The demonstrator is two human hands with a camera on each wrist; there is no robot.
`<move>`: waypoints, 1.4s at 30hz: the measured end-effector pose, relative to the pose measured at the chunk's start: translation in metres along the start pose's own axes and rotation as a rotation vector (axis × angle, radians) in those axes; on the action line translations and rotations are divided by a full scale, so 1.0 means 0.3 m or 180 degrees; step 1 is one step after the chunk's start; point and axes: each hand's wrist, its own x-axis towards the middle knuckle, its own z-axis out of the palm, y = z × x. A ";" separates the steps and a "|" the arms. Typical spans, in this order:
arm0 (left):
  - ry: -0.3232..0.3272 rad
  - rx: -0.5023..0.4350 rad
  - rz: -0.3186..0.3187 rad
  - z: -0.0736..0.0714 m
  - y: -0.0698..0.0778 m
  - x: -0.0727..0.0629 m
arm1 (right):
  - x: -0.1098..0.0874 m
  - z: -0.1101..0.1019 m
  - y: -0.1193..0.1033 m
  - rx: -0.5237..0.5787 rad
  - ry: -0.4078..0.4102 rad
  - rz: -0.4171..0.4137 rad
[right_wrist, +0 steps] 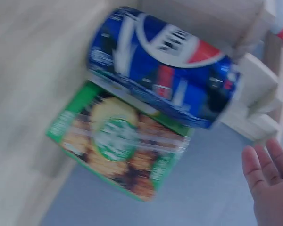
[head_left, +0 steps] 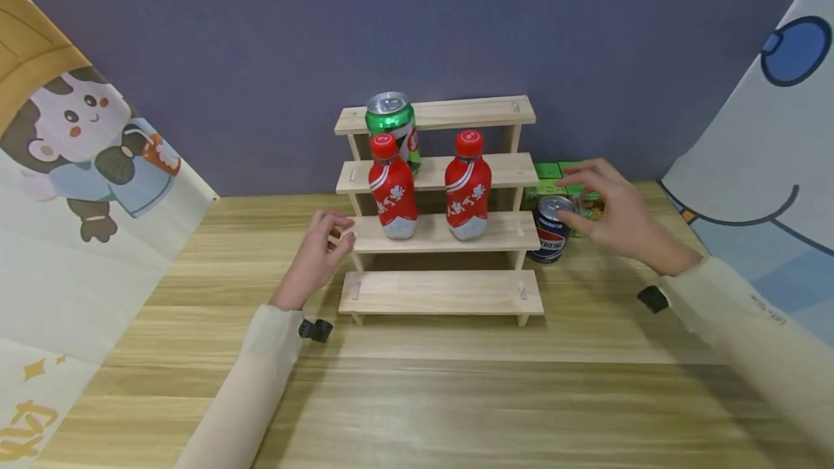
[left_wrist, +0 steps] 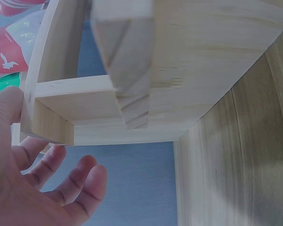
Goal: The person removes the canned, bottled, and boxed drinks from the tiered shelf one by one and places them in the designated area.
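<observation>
A four-step wooden display shelf (head_left: pixel 443 294) stands on the table. My left hand (head_left: pixel 321 252) is at its left end, pinching the end of the second board from the bottom (left_wrist: pixel 52 123) between thumb and fingers. On that board stand two red bottles, a left bottle (head_left: pixel 394 190) and a right bottle (head_left: pixel 468 190). Behind the left one rises a green can (head_left: pixel 391 118), partly hidden. Right of the shelf, my right hand (head_left: pixel 612 212) hovers with spread fingers, its thumb by the top of a dark blue cola can (head_left: pixel 549 237). Nothing is held in it.
A green snack box (right_wrist: pixel 115 139) with a cookie picture sits behind the cola can. A dark blue-grey panel (head_left: pixel 274 78) closes off the back. Printed cartoon panels flank both sides, one on the left (head_left: pixel 85 252). Wooden tabletop (head_left: pixel 417 396) extends in front of the shelf.
</observation>
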 end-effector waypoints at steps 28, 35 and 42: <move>-0.0005 0.0001 0.0007 0.007 -0.013 0.001 | 0.623 -0.049 -0.425 -0.0163 -0.1359 -0.0616; 0.0007 -0.0006 0.0011 0.005 -0.008 0.003 | 0.705 -0.021 -0.460 -0.0337 -0.1972 -0.0389; -0.0002 -0.0012 0.0003 -0.001 -0.001 0.002 | 0.733 -0.001 -0.457 -0.0402 -0.2176 -0.0299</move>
